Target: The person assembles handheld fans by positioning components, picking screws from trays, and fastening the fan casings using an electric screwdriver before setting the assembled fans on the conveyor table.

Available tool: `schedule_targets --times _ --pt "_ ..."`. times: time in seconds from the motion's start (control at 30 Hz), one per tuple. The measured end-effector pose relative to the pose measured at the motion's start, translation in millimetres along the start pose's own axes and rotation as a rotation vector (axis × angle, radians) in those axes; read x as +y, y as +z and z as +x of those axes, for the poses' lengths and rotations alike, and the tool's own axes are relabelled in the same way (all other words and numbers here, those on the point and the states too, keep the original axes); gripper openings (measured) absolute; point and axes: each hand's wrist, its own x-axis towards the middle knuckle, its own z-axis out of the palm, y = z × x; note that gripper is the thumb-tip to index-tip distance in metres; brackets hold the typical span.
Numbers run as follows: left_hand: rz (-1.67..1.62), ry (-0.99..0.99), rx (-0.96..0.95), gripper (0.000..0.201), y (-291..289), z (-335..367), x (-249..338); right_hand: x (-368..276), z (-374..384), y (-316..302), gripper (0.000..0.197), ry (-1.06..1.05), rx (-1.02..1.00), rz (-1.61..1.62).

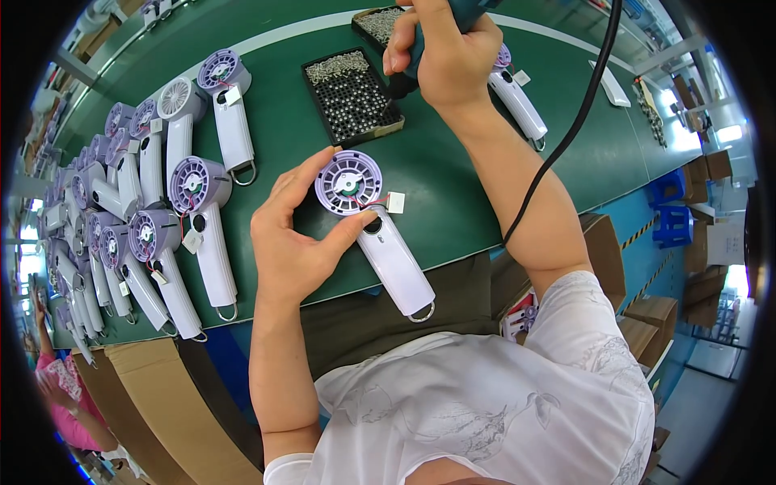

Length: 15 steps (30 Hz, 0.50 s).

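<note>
My left hand [297, 226] grips the head of a handheld fan [396, 263] between thumb and fingers. The fan lies on the green table with its purple round head open at the back, showing wires and a small white tag [395, 202]. Its white handle points toward me and ends in a metal loop. My right hand [453, 61] is wrapped round a teal electric screwdriver [467, 11] with a black cable. The dark tip of the screwdriver is over the right edge of a black screw tray [353, 97], where screws stand in rows of holes with loose ones heaped at the far end.
Many similar purple and white fans [214, 255] crowd the table's left side. Another fan [517, 101] lies to the right, under the black cable [558, 153]. A second screw tray [378, 26] sits farther back. Cardboard [174, 396] stands below left; a person in pink [77, 396] is beyond.
</note>
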Motion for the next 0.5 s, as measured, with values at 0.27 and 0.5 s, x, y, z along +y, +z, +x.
schedule_targets --times 0.27,0.5 --pt "-0.007 -0.001 -0.002 0.067 0.1 -0.4 0.5 2.8 0.5 -2.0 0.034 -0.02 0.001 -0.055" --pt "-0.002 0.007 -0.006 0.066 0.0 0.0 -0.1 0.1 1.1 0.1 0.033 0.008 0.051 -0.036"
